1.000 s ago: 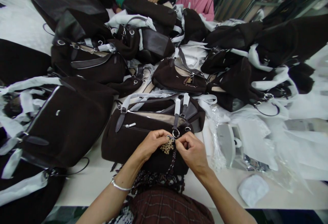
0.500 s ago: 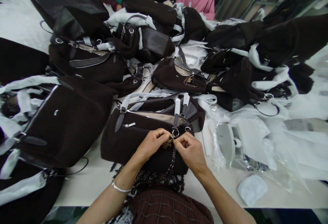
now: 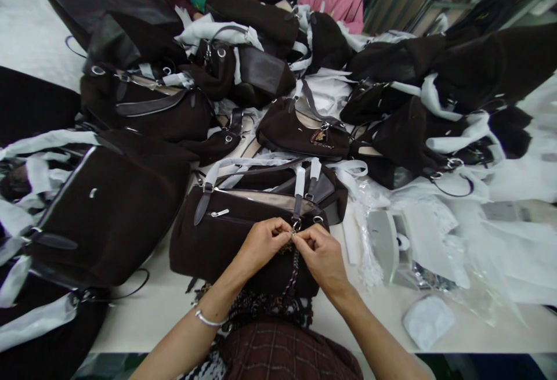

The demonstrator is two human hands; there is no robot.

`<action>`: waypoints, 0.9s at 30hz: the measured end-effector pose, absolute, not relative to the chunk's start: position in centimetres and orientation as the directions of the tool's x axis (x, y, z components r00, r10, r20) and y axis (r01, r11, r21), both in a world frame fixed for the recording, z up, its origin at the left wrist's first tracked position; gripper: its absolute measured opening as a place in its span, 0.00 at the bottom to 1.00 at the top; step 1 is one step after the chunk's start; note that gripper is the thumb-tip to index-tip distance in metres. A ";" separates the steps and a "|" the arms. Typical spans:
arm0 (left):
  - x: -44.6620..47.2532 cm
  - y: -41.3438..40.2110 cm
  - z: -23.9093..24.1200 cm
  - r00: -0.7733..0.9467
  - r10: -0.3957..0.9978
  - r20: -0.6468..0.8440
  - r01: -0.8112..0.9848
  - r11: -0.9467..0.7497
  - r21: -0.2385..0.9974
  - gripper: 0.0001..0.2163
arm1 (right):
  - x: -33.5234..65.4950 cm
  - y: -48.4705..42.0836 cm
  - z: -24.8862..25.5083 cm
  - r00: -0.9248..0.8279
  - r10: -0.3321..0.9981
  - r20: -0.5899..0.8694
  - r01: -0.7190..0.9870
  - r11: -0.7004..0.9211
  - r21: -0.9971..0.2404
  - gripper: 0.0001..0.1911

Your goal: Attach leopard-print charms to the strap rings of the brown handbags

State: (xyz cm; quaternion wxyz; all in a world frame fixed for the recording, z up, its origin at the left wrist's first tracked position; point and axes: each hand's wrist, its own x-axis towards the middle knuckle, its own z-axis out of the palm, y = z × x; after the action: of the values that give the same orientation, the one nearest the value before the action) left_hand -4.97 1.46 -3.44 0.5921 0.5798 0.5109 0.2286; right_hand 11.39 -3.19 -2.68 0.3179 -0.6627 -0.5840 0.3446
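Note:
A dark brown handbag [image 3: 204, 246] lies before me, its handles wrapped in white paper and its zipped top partly showing a beige lining. At the handle's metal ring [image 3: 296, 225], my left hand [image 3: 266, 245] and my right hand [image 3: 322, 257] meet with fingertips pinched. Between them is the top of a bag charm, with a braided cord [image 3: 293, 272] hanging down the bag's front. A gold-coloured patterned piece [image 3: 285, 249] of the charm is mostly covered by my left fingers. The small fastening at my fingertips is partly hidden.
Similar handbags crowd the table, including a large one [image 3: 134, 212] at left and one with a charm [image 3: 300, 127] ahead. At right are a grey-white holder [image 3: 385, 243], clear plastic and a white wad [image 3: 429, 321]. Co-workers stand across the table.
My fingertips have drawn closer together at the ring, covering more of the gold-coloured piece. Behind the bags, a pink-clad person has appeared at left, and a co-worker's hands now show a white item.

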 end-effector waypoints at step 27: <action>-3.9 1.5 -2.7 0.213 0.976 -0.043 0.445 -0.058 0.894 0.06 | 12.4 -1.2 -2.4 0.192 0.940 -0.282 0.379 -0.336 -0.863 0.10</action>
State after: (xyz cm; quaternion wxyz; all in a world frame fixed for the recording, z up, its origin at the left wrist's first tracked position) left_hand -3.90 1.50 -2.66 0.4209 0.6554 0.5420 0.3155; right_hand 12.38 -1.20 -2.39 0.3301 -0.6978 -0.4725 0.4252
